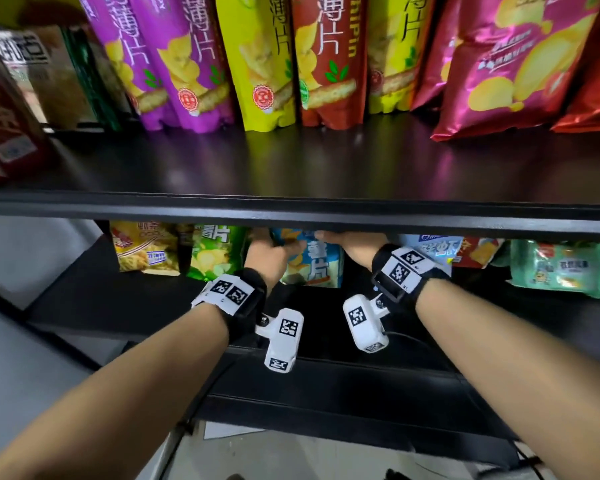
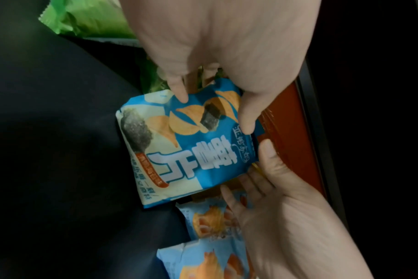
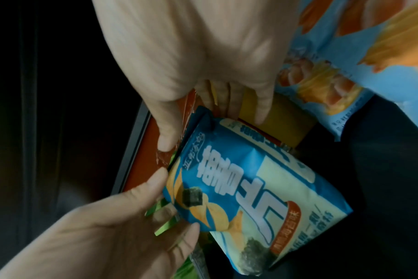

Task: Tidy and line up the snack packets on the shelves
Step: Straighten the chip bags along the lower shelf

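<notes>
A blue crisp packet (image 1: 314,265) (image 2: 193,151) (image 3: 246,181) stands on the lower shelf (image 1: 125,299), just under the upper shelf's front edge. My left hand (image 1: 269,251) (image 2: 212,107) grips its upper left part, with the thumb (image 2: 246,117) and one finger on the front and the other fingers behind. My right hand (image 1: 342,242) (image 3: 212,128) holds the packet's other top corner: its thumb (image 3: 165,137) lies at the edge and its fingers (image 3: 260,105) reach behind. The fingertips are hidden in the head view.
Green (image 1: 215,251) and yellow (image 1: 142,249) packets stand left of the blue one; light-blue (image 1: 437,249) and mint (image 1: 558,268) packets lie right. A red-orange packet (image 2: 289,132) sits behind it. The upper shelf (image 1: 291,209) carries purple, yellow and red bags set back from its edge.
</notes>
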Motion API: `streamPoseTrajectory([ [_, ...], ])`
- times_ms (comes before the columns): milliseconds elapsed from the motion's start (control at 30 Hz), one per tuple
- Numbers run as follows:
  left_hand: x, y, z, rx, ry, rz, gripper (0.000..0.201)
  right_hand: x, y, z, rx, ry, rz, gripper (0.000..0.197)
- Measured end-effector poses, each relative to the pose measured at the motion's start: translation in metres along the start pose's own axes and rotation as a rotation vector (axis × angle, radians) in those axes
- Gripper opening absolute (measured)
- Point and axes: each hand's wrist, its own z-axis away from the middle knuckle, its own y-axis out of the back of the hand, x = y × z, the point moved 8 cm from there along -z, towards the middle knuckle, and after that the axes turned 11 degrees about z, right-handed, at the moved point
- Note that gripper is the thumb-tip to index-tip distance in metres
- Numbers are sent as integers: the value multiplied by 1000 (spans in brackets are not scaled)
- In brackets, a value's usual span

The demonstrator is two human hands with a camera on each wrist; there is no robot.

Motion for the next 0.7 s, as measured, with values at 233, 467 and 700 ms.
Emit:
streamPoseTrajectory([
  [233, 3, -2, 28, -9, -71, 115, 45, 1, 17, 30, 162, -75, 69, 28],
  [467, 6, 3, 55, -7, -107, 239, 29, 4, 24, 47, 252, 99, -233, 17],
  [700, -14, 7, 59, -80, -101, 17, 86, 11, 0, 50, 117, 315, -216, 44],
])
